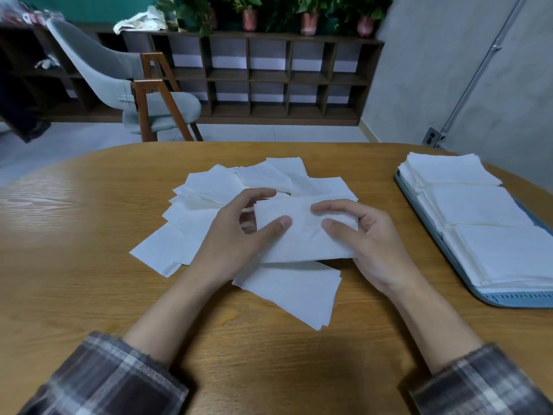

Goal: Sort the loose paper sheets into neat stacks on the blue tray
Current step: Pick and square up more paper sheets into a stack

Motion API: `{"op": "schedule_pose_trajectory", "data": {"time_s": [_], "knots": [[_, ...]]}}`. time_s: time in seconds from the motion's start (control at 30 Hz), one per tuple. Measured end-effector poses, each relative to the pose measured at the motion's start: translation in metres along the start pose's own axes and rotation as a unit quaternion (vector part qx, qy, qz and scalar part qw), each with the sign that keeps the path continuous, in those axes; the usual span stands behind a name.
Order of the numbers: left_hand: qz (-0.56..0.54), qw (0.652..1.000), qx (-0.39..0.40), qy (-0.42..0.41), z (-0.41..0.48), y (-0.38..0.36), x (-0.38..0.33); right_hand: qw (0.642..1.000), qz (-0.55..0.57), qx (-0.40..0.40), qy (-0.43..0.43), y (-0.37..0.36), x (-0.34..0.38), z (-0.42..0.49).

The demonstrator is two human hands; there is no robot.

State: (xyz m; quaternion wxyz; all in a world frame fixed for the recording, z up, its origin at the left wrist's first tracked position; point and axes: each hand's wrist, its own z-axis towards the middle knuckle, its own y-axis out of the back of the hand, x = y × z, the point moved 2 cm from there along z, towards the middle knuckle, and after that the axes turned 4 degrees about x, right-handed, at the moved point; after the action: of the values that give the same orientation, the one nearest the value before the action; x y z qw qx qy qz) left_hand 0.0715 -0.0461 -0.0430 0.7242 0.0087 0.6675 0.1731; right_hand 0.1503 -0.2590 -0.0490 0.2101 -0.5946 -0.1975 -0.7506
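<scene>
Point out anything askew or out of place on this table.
The loose white paper sheets lie fanned at mixed angles across the middle of the wooden table, not on the blue tray. Both hands, left and right, hold one wrinkled sheet. The tray's stacks look tidy.

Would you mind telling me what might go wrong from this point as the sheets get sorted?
The sheet pinched by the left hand and right hand looks thin and already wrinkled; it may crease further or tear. The loose pile may scatter if brushed. The stacks nearly cover the blue tray; another could overhang.
</scene>
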Motion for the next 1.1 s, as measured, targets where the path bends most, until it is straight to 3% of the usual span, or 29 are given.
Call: {"op": "schedule_pose_trajectory", "data": {"time_s": [0.13,0.27,0.37,0.43,0.53,0.67,0.97,1.1], "knots": [[-0.081,0.996,0.019,-0.007,-0.005,0.000,-0.009,0.999,0.014,0.042,-0.019,0.000,-0.001,0.001],[0.050,0.996,-0.052,-0.054,-0.002,0.002,-0.002,0.996,-0.083,-0.004,-0.031,0.001,-0.002,0.000],[0.137,0.984,-0.050,-0.101,-0.001,0.003,0.002,0.985,-0.157,-0.074,-0.022,0.008,-0.005,0.003],[0.206,0.969,0.018,-0.136,-0.001,0.002,0.005,0.980,-0.168,-0.104,-0.023,0.013,-0.008,0.004],[0.297,0.929,0.183,-0.124,-0.002,-0.003,0.013,0.976,-0.176,-0.124,-0.025,0.015,-0.009,0.004],[0.370,0.898,0.199,-0.129,-0.002,-0.005,0.016,0.975,-0.185,-0.116,-0.029,0.014,-0.010,0.004],[0.382,0.890,0.212,-0.126,-0.007,-0.009,0.012,0.979,-0.169,-0.108,-0.030,0.013,-0.009,0.005],[0.317,0.921,0.199,-0.113,-0.007,-0.010,0.009,0.982,-0.148,-0.111,-0.036,0.014,-0.008,0.005]]}}
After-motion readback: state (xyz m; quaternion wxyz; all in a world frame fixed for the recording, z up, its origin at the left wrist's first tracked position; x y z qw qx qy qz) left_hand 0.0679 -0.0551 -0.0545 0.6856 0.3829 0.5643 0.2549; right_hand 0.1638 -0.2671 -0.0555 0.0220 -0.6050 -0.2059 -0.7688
